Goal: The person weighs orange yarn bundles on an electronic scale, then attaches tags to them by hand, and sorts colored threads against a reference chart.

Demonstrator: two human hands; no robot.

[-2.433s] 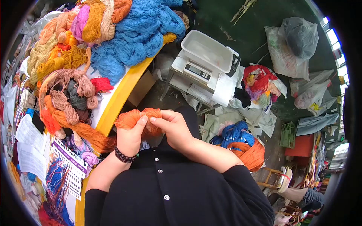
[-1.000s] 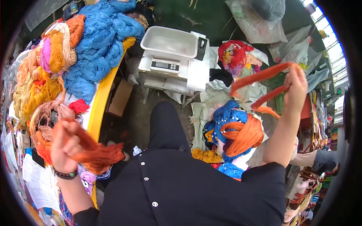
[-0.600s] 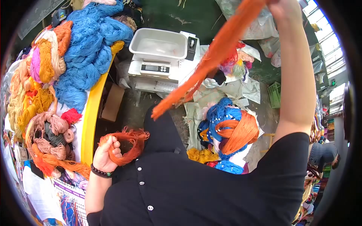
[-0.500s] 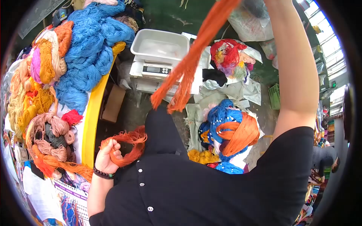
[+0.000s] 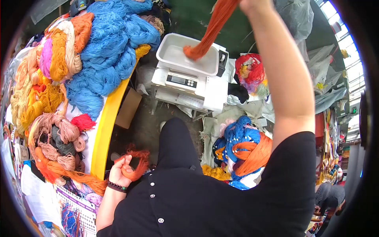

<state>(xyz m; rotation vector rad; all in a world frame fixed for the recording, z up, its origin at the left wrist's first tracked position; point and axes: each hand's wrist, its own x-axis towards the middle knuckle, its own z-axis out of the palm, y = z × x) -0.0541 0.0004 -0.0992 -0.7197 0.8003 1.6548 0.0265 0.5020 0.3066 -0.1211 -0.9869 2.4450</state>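
My left hand (image 5: 121,172) is closed around a small bunch of orange yarn (image 5: 138,164), its loose ends fanning out toward my knee. Stretched far forward, my right hand (image 5: 254,5) grips a longer hank of orange yarn (image 5: 215,29) at the top edge, where the fingers are mostly cut off. The hank hangs down and its lower end overlaps the white tray (image 5: 167,67) of a digital scale (image 5: 181,80). To the left of my left hand, a tied orange hank (image 5: 89,179) lies across the table corner.
A yellow-edged table (image 5: 106,136) at left bears a big heap of blue yarn (image 5: 106,51) and hanks in pink and gold. On the floor to the right lie a blue-and-orange yarn pile (image 5: 252,152) and a red bundle (image 5: 252,71). A person (image 5: 329,195) is at far right.
My right hand has moved left with its hank, which has swung over the scale tray. The view has shifted, and my left hand still holds its bunch.
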